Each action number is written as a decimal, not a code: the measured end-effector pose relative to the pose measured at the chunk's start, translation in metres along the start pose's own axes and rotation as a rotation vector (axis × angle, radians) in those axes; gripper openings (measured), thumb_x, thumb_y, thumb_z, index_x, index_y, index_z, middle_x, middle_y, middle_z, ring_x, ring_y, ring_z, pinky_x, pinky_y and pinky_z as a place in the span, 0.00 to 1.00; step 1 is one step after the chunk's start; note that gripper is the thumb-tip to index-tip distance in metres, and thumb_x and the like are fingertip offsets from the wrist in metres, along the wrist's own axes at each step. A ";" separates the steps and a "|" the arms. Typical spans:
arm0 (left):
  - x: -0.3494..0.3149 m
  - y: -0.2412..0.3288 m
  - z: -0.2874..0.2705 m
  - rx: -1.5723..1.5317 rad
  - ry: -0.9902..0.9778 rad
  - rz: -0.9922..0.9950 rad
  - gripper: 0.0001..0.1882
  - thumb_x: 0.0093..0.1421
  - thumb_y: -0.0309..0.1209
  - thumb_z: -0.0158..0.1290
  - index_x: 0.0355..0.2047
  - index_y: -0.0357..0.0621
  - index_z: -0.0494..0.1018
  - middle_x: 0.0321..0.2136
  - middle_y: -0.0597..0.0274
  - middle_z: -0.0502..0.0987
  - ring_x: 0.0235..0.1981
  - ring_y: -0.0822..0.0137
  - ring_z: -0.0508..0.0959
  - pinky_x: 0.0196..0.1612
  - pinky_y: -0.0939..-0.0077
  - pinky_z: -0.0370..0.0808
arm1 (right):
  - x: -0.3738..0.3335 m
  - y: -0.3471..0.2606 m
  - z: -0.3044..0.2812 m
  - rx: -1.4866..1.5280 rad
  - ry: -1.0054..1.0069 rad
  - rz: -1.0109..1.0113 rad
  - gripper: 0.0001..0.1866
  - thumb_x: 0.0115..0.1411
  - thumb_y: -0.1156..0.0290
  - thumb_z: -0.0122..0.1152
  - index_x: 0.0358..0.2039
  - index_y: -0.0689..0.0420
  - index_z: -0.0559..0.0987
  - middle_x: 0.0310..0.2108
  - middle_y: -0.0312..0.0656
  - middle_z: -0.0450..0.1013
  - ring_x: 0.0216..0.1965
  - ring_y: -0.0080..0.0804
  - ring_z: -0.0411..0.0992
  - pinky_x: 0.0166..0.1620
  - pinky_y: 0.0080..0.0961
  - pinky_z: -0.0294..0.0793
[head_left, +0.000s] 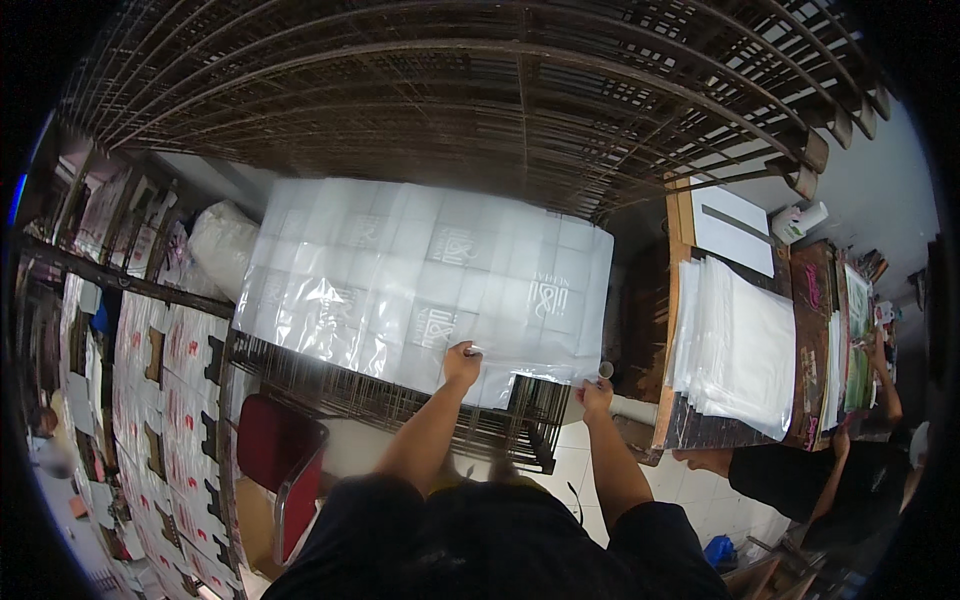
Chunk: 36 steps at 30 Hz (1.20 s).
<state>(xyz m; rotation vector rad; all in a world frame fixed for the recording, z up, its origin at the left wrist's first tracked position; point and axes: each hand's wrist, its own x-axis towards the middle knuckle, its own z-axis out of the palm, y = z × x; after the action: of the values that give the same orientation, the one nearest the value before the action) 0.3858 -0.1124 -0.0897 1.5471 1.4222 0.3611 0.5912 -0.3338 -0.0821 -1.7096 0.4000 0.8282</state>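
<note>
Clear plastic bags (380, 250) with white printing lie overlapping in rows across a wire drying rack (530, 400) in front of me. At their near right side, my left hand (461, 366) is closed in a pinch on the near edge of one plastic bag (530, 362). My right hand (597, 393) has its fingers closed at that bag's near right corner, by the rack's right end. Between the hands the bag's edge stretches over the rack's front. The fingertips of both hands are partly hidden.
Raised wire racks (400, 110) hang low over the far side. On the right, a dark table (685, 425) bears stacked clear bags (740, 350) and a white board (730, 225). A co-worker (840, 480) works beyond it. A red chair (280, 450) and wrapped bundles (170, 400) stand left.
</note>
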 end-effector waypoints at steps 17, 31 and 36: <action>-0.008 0.039 -0.022 0.190 0.109 -0.037 0.17 0.43 0.33 0.58 0.36 0.44 0.73 0.25 0.58 0.77 0.29 0.60 0.77 0.35 0.67 0.73 | 0.005 -0.014 0.022 -0.074 0.023 -0.082 0.11 0.52 0.76 0.51 0.38 0.61 0.70 0.24 0.40 0.69 0.21 0.26 0.69 0.24 0.22 0.72; -0.040 0.030 -0.093 0.022 0.363 0.084 0.19 0.46 0.30 0.59 0.40 0.43 0.70 0.30 0.60 0.73 0.26 0.65 0.75 0.27 0.72 0.71 | 0.022 0.002 0.019 -0.087 0.128 -0.063 0.11 0.52 0.74 0.53 0.36 0.62 0.72 0.23 0.39 0.70 0.19 0.26 0.69 0.21 0.20 0.71; -0.047 0.027 -0.111 -0.190 0.401 0.128 0.20 0.47 0.28 0.59 0.42 0.41 0.68 0.30 0.59 0.73 0.24 0.69 0.72 0.27 0.76 0.70 | 0.001 -0.016 0.022 -0.156 0.195 -0.042 0.11 0.52 0.73 0.54 0.37 0.61 0.72 0.24 0.39 0.70 0.20 0.26 0.69 0.21 0.19 0.70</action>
<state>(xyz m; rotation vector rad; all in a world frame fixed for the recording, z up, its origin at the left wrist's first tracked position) 0.3060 -0.1013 0.0034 1.4646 1.5396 0.8995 0.5946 -0.3077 -0.0741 -1.9455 0.4395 0.6788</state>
